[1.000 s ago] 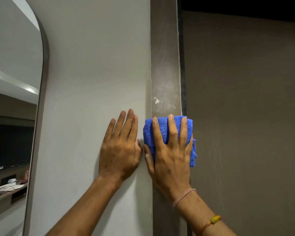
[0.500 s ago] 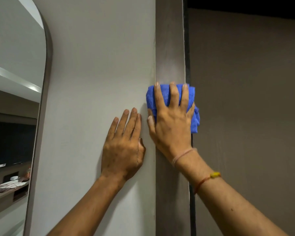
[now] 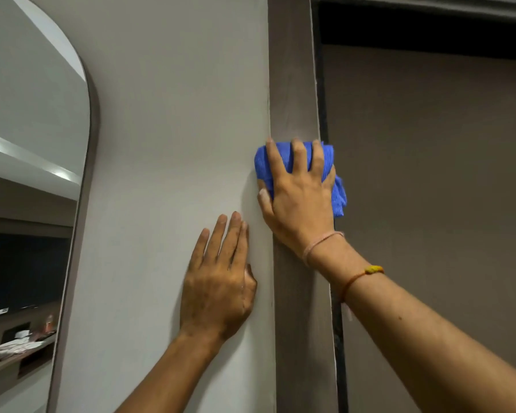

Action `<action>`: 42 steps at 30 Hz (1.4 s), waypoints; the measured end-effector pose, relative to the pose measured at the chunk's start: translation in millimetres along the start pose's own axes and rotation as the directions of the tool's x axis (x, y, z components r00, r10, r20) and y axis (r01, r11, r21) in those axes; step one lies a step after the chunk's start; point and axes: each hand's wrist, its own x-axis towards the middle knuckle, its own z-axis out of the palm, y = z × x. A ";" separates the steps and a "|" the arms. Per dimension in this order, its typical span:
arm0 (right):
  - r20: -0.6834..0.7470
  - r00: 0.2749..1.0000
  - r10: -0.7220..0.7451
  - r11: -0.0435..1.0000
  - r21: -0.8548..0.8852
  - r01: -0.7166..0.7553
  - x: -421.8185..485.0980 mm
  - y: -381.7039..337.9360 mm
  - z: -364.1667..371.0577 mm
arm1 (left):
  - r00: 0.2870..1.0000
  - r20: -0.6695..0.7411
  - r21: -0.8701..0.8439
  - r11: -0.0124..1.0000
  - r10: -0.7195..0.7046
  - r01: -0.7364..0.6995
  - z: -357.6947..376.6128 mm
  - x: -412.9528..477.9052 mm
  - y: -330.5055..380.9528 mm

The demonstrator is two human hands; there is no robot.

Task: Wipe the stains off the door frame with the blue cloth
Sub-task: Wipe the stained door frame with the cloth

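Blue cloth (image 3: 331,171), bunched under the right hand (image 3: 298,201), lies pressed flat against the brown door frame (image 3: 292,84), its loose end hanging off the frame's right edge. The right fingers spread wide over the cloth, pinning it. Just left of the frame, the left hand (image 3: 218,290) rests palm-flat on the pale wall (image 3: 176,114), fingers close together. Any stains under the cloth are hidden.

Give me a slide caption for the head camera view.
Right hand presses the blue cloth against the door frame while the left hand rests flat on the wall.
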 end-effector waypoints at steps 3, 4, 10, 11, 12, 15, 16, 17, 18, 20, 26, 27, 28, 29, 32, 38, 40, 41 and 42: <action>-0.038 0.999 0.023 1.000 0.002 -0.023 -5.5 -4.3 4.5 | 0.999 0.036 -0.011 1.000 -0.011 0.011 -4.4 10.5 -3.8; -0.049 0.999 0.021 1.000 -0.002 -0.021 -14.6 -4.0 6.5 | 0.999 0.030 -0.022 0.999 -0.027 0.028 -6.6 18.3 -7.0; -0.044 0.999 -0.006 1.000 0.020 0.007 -50.3 -3.0 9.9 | 0.993 -0.007 -0.048 0.992 -0.115 0.115 -9.4 83.1 -21.4; -0.040 0.999 -0.012 1.000 0.028 0.013 -51.7 -2.5 10.1 | 0.993 0.000 -0.034 0.993 -0.116 0.116 -6.8 85.6 -20.2; -0.036 0.999 -0.018 0.999 0.036 0.020 -51.1 -1.1 10.4 | 0.992 0.000 -0.025 0.992 -0.123 0.123 -4.5 86.0 -19.3; -0.031 0.997 -0.064 0.998 0.020 0.065 -36.0 5.3 9.1 | 0.991 -0.021 -0.025 0.991 -0.129 0.129 -1.8 83.7 -18.3; -0.028 0.997 -0.079 0.997 0.006 0.079 -25.7 7.1 7.5 | 0.991 -0.029 -0.026 0.992 -0.127 0.126 -1.6 83.6 -18.3; -0.027 0.996 -0.085 0.996 -0.002 0.085 -13.3 7.9 5.5 | 0.992 -0.033 -0.026 0.992 -0.126 0.125 -1.5 84.3 -18.6; -0.028 0.996 -0.084 0.996 -0.008 0.084 -0.4 8.6 2.9 | 0.992 -0.034 -0.028 0.992 -0.125 0.124 -1.6 85.1 -18.5; -0.030 0.996 -0.083 0.996 -0.014 0.082 20.2 8.8 -1.4 | 0.991 -0.034 -0.029 0.992 -0.127 0.126 -1.3 85.2 -18.1; -0.043 0.994 -0.096 0.995 0.012 0.097 -28.6 8.5 7.4 | 0.992 -0.038 -0.037 0.992 -0.123 0.122 -0.2 80.5 -18.0; -0.046 0.993 -0.108 0.994 0.019 0.109 -47.0 9.0 8.4 | 0.992 -0.042 -0.039 0.992 -0.120 0.118 -0.3 80.8 -17.4; -0.042 0.992 -0.123 0.992 0.029 0.124 -62.6 9.2 8.8 | 0.992 -0.048 -0.040 0.992 -0.119 0.117 -0.4 80.6 -17.6; -0.034 0.990 -0.133 0.990 0.035 0.134 -73.0 9.6 9.1 | 0.991 -0.055 -0.039 0.992 -0.123 0.121 -0.6 80.2 -18.1; -0.019 0.989 -0.147 0.989 0.030 0.148 -69.4 14.6 6.7 | 0.990 -0.056 -0.038 0.991 -0.127 0.125 -0.7 80.4 -16.3; -0.047 0.996 -0.076 0.997 0.005 0.076 35.0 12.1 -4.8 | 0.989 -0.060 -0.049 0.990 -0.136 0.133 -2.5 81.7 -15.1; -0.070 0.997 -0.022 1.000 0.020 0.023 50.5 4.1 -1.8 | 0.989 -0.058 -0.046 0.990 -0.134 0.131 -2.4 81.6 -16.1; -0.085 0.996 -0.008 1.000 0.018 0.010 47.3 1.3 1.5 | 0.989 -0.059 -0.047 0.990 -0.133 0.130 -2.3 81.8 -16.5; -0.099 0.995 -0.002 1.000 0.013 0.004 36.3 0.0 5.2 | 0.990 -0.059 -0.048 0.991 -0.130 0.127 -2.4 81.5 -16.5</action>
